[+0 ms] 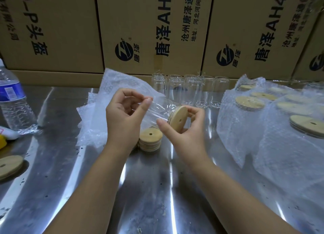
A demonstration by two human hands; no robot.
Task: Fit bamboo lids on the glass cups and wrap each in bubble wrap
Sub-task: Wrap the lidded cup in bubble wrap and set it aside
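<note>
While the head view is looking down over both forearms, the left hand point(124, 114) is gripping the closed end of a glass cup point(157, 109). Its fingers are curling round the base, with the thumb tip pressing on the glass. The cup is lying sideways in the air between the two hands, above the steel counter point(149, 190). The right hand point(182, 128) is pinching a bamboo lid point(177, 117) by its rim, thumb below, fingers behind. The lid is sitting at the cup's mouth, its small hole facing the camera. Cannot tell whether it is fully seated.

Just below the cup, a short stack of lids point(150, 139) is resting on the counter. Behind the left hand, a crumpled bubble wrap sheet point(105, 97) is lying on the counter, one corner rising toward the back. Farther back, a row of empty cups point(184, 90) is standing upright in front of the cardboard boxes point(154, 32). To the right, a cluster of wrapped cups point(263, 128) is standing, lids showing at the tops. At the left edge, a water bottle point(12, 100) is standing upright, and a single loose lid point(8, 165) is lying flat nearer the camera.
</note>
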